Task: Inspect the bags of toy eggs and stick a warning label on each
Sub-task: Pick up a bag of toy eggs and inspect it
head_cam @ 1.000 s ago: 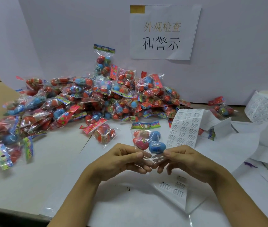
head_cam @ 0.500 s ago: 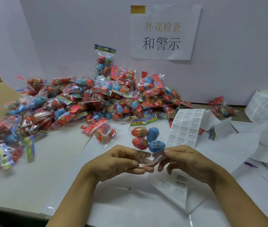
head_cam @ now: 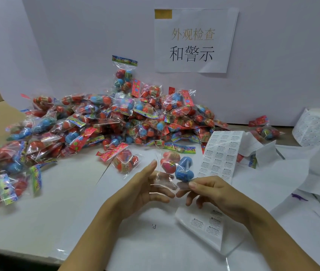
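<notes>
We see the clear bag (head_cam: 175,167), red and blue eggs inside, pinched by our right hand (head_cam: 214,194); left hand (head_cam: 143,190) open beside it.

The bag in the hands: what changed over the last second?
The left hand let go of the bag and opened, fingers now straight beside it. The right hand keeps pinching its lower edge, and the eggs inside shifted. The pile, label sheet and roll stayed put.
</notes>
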Tool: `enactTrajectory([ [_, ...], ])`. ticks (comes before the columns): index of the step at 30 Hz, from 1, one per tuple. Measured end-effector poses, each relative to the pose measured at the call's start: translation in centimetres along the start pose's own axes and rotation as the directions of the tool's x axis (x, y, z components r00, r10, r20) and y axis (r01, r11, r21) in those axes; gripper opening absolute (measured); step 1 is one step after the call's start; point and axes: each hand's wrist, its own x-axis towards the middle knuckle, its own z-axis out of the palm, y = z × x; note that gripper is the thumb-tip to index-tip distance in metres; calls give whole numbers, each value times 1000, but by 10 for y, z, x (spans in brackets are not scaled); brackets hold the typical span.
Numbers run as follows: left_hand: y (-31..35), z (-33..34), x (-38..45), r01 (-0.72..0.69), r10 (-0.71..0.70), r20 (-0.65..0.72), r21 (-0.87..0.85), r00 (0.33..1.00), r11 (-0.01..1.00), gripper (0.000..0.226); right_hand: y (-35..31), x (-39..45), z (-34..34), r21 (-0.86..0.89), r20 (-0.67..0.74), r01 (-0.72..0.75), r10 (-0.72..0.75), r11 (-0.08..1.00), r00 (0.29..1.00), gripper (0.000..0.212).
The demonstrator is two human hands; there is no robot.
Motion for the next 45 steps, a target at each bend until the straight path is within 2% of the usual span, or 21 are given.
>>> enactTrajectory([
  [2,-1,2,3,-16,17,-94,11,995,1000,73,0,-1,1,-59,19,-9,10,998,1000,30],
  [6,-4,5,8,-93,96,-242,26,965,995,45,-2,-2,8,-215,34,-47,56,976,998,28],
  [10,-4,3,11,-184,191,-351,54,917,981,46,-1,-1,11,-232,40,-48,59,972,997,27],
  [12,-5,1,10,-208,205,-376,31,904,978,36,0,-1,11,-245,47,-46,60,968,997,28],
  [16,-7,-2,11,-251,250,-356,44,901,967,31,3,1,13,-199,-22,-83,80,976,997,56],
  [20,-9,-3,10,-259,293,-303,148,907,954,13,6,9,14,-31,-213,-67,59,997,975,65],
  [23,-14,3,10,-283,345,-256,249,903,926,5,9,11,14,-41,-264,-4,-7,999,965,50],
  [25,-16,8,10,-315,382,-219,288,898,904,8,10,9,18,-46,-227,18,-28,999,974,34],
  [28,-19,10,11,-331,424,-213,363,880,871,5,10,9,24,-50,-172,30,-38,998,984,23],
  [32,-19,14,10,-312,402,-239,340,884,887,24,10,11,23,25,-226,36,-30,999,974,20],
  [35,-17,14,9,-287,357,-201,308,912,907,19,12,13,20,85,-297,13,13,996,955,12],
  [39,-19,14,9,-242,303,-157,318,940,917,22,12,15,19,130,-349,0,46,992,936,12],
  [42,-18,14,9,-213,264,-152,292,952,933,8,13,16,19,123,-359,20,26,992,933,12],
  [45,-18,11,12,-202,262,-191,285,946,937,22,15,16,20,117,-322,34,5,993,947,17],
])
